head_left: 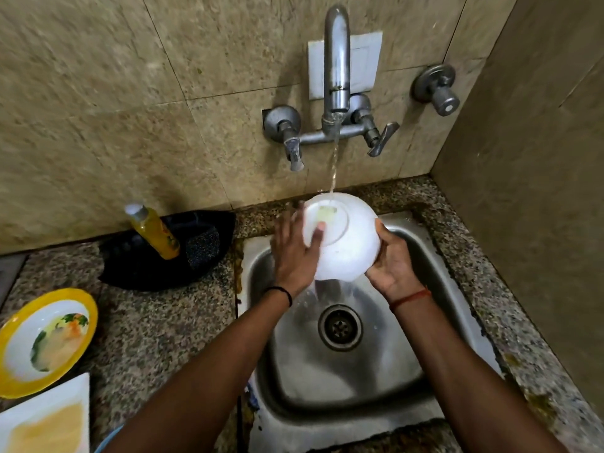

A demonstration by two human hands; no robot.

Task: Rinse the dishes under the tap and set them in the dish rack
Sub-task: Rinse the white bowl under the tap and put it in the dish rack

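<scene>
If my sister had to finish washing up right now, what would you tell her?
Left hand: fingers flat on the upturned base of the white bowl, rubbing it.
Right hand: grips the bowl's rim from the right.
The bowl is upside down over the sink, with the tap running onto its base.
Still dirty on the counter at the left: the yellow-rimmed plate and the square white plate.
No dish rack in view; nothing visibly racked yet.

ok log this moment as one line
step: rinsing | white bowl upside down under tap stream | left hand rubs base | right hand grips rim | yellow-rimmed plate waiting on counter
</scene>
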